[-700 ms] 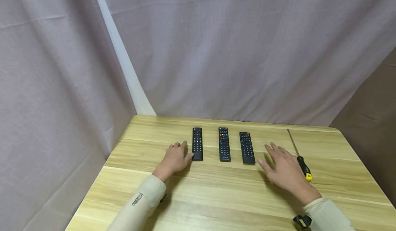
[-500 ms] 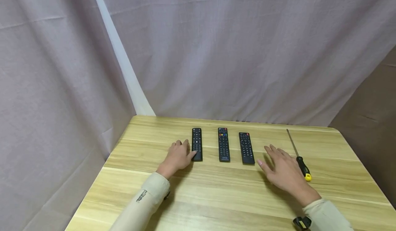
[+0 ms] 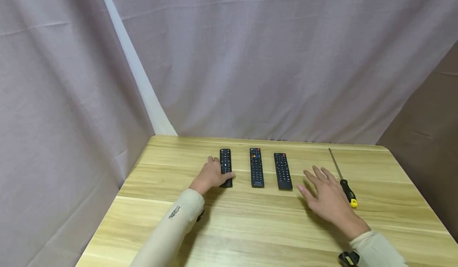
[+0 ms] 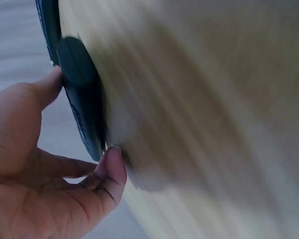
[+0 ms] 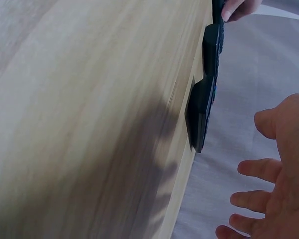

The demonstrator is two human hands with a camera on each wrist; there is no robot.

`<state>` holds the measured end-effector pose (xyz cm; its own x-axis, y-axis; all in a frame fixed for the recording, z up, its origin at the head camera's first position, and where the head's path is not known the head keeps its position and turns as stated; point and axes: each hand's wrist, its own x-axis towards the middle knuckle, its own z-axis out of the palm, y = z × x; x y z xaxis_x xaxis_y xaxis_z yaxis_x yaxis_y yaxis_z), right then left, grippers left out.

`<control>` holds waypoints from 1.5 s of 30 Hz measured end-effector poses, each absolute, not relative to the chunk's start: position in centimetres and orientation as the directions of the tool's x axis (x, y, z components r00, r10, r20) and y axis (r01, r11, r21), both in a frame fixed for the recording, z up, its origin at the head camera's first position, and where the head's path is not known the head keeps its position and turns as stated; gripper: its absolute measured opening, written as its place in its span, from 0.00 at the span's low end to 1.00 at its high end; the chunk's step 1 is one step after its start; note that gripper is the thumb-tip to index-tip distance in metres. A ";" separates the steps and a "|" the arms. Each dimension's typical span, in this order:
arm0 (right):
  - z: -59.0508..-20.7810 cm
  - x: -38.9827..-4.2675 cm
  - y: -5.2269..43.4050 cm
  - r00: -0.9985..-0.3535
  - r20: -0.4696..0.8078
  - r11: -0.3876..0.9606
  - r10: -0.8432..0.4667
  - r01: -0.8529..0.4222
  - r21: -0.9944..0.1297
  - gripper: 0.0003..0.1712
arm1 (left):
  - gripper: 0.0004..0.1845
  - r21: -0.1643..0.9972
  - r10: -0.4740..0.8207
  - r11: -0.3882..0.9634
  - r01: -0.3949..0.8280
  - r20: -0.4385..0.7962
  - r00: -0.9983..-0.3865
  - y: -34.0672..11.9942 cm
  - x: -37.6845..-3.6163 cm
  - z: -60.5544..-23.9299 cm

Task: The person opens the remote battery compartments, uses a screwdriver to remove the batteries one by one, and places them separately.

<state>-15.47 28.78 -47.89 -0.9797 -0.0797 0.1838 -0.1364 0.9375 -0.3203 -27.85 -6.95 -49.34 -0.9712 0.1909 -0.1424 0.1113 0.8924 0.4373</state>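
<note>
My left hand (image 3: pixel 210 175) straddles the leftmost black remote control (image 3: pixel 225 155), thumb laid across its lower keys and fingers along its left side. The left wrist view shows the thumb tip at one edge of this remote control (image 4: pixel 82 94) and curled fingers at the other, by the table. A middle remote control (image 3: pixel 256 171) with coloured buttons and a right remote control (image 3: pixel 283 172) lie beside it. My right hand (image 3: pixel 328 198) hovers with spread fingers between the right remote control and a screwdriver (image 3: pixel 347 190), holding nothing.
The wooden table (image 3: pixel 250 223) has a back edge just beyond the remote controls. Grey curtains (image 3: pixel 250 60) hang behind it and on the left, with a pale gap between them. A darker brown cloth (image 3: pixel 425 128) hangs on the right.
My left hand has moved right and over the leftmost remote control, its thumb now reaching across the keys. The right hand has stayed nearly still. The view has shifted slightly.
</note>
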 end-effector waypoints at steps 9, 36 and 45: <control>-48.0 -15.5 28.1 -0.978 0.195 0.930 -0.075 -0.139 -0.340 0.36 | 0.48 0.414 0.122 0.910 0.027 -0.205 -0.971 -7.1 -29.5 -48.7; -48.2 -15.3 28.9 -0.950 0.304 0.928 -0.068 -0.172 -0.329 0.30 | 0.25 0.502 0.119 0.864 -0.030 -0.262 -0.958 -5.0 -30.4 -48.5; -47.9 -15.3 29.1 -0.954 0.295 0.933 -0.055 -0.154 -0.324 0.31 | 0.19 0.546 0.166 0.838 -0.005 -0.265 -0.950 -5.9 -30.4 -48.5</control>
<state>-15.28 29.05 -47.91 -0.9539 -0.0547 0.2951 -0.1539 0.9333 -0.3245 -30.39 -5.87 -48.53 -0.9498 0.1664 -0.2650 -0.0054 0.8379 0.5457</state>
